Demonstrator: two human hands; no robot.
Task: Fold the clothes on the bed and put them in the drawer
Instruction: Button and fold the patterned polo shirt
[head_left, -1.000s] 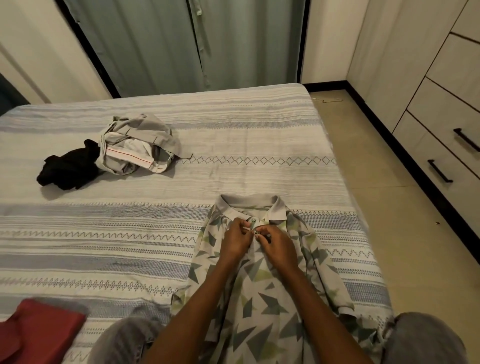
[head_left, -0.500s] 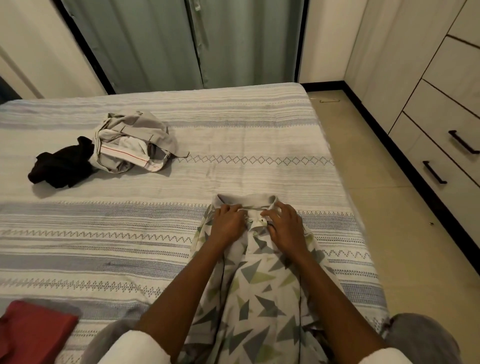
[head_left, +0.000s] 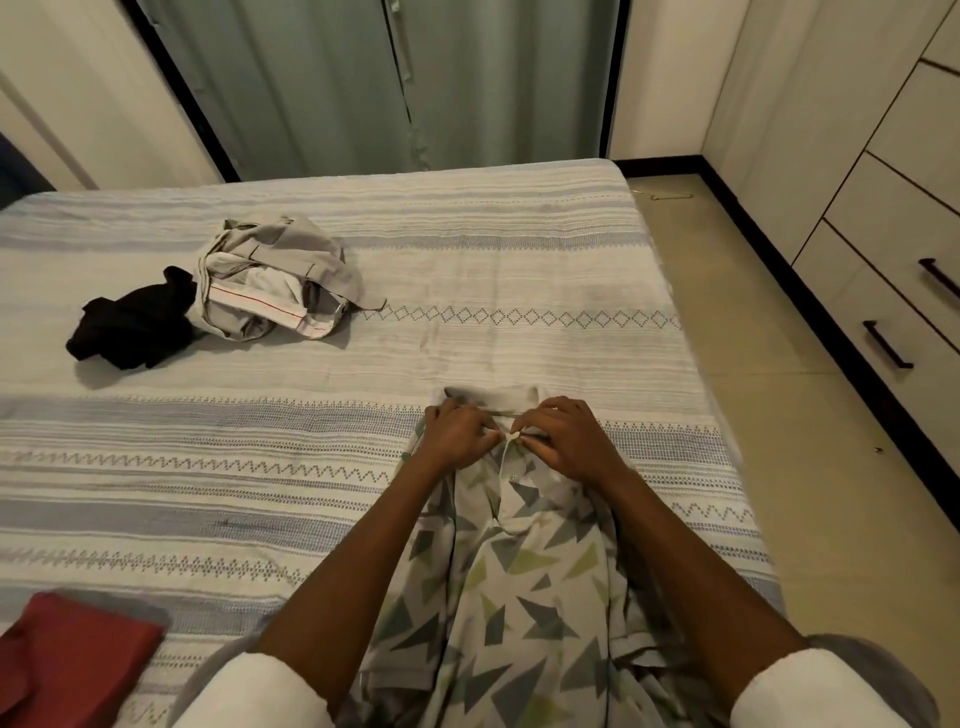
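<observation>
Pinching the placket just under the collar of a triangle-print polo shirt (head_left: 511, 597), the left hand (head_left: 457, 434) and right hand (head_left: 569, 441) meet fingertip to fingertip at the shirt's neck opening. Both hands have fingers curled, each gripping a fold of the shirt's front edge; what sits between the fingertips is too small to make out.

The shirt lies front-up on the striped bedspread (head_left: 493, 249), collar pointing toward 12 o'clock, body running back toward 6 o'clock between the forearms. It sits near the bed's 3 o'clock edge.

At about 10 o'clock from the hands, well apart from the shirt, a crumpled grey garment (head_left: 275, 280) with a red-striped white band lies in a heap. A black garment (head_left: 132, 322) lies bunched just beside it on the 9 o'clock side, touching it.

At 8 o'clock, at the frame's lower corner, a red folded cloth (head_left: 67, 660) rests on the bedspread.

At 3 o'clock, across a strip of tiled floor (head_left: 779, 415), stand wardrobe drawers (head_left: 898, 291) with dark bar handles, all closed. Green curtains (head_left: 389, 83) hang at 12 o'clock beyond the bed.
</observation>
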